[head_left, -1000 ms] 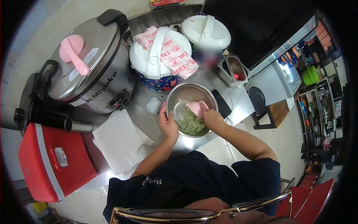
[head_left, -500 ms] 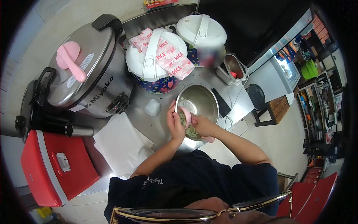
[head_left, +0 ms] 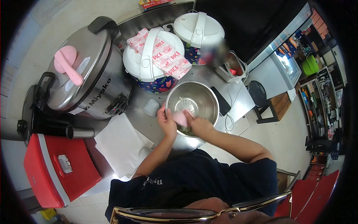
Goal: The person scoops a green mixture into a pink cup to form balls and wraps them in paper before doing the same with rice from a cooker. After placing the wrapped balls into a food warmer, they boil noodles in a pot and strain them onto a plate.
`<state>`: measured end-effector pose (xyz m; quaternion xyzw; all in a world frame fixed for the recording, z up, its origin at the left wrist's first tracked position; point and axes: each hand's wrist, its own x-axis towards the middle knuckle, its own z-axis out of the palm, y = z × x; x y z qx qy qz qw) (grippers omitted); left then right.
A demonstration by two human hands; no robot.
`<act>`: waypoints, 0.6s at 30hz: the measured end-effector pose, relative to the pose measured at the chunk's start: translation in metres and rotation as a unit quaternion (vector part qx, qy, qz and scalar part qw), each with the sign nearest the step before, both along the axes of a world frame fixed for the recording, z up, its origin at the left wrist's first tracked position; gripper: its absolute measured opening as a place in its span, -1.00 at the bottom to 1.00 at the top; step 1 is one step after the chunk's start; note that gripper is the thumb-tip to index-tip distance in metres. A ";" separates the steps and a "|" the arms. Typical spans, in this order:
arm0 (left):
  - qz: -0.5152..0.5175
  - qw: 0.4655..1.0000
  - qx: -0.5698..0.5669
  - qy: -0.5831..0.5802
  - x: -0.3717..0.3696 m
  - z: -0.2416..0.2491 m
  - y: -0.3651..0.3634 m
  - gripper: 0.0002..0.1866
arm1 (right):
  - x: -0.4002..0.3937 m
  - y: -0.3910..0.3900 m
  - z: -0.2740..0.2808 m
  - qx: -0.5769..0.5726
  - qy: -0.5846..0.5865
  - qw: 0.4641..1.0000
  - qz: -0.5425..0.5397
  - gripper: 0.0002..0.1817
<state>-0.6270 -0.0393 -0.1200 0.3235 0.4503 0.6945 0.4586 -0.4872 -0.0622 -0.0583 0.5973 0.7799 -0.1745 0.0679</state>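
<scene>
A steel mixing bowl stands on the metal table in front of me. My left hand grips its left side, thumb at the rim and fingers outside. My right hand is closed round the handle of a pink scoop, reaching over the bowl's near side. The scoop's rounded back faces up and it is slightly blurred. Some pale green food shows low in the bowl, mostly hidden beneath the scoop and hand. Whitish smears mark the bowl's inner wall.
A large rice cooker with a pink paddle on its lid stands left. Two white-lidded containers line the back. Near the bowl lie a black phone, white paper sheets and a crumpled clear plastic piece. A red cooler stands front left.
The scoop has turned over and dropped lower into the bowl, hiding much of the green food. My left hand has shifted left and slightly down, and the bowl sits a little further left.
</scene>
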 end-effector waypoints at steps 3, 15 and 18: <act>0.009 0.999 -0.024 0.042 -0.001 -0.008 -0.004 -0.78 | 0.000 -0.011 0.017 -0.091 0.053 0.994 0.034 -0.34; -0.013 1.000 0.006 -0.012 0.002 -0.003 -0.013 -0.75 | 0.025 0.006 0.000 -0.351 0.419 0.790 -0.278 -0.59; 0.000 0.996 -0.029 -0.087 -0.009 -0.031 0.001 -0.75 | 0.041 0.016 0.015 -0.389 0.487 0.713 -0.321 -0.58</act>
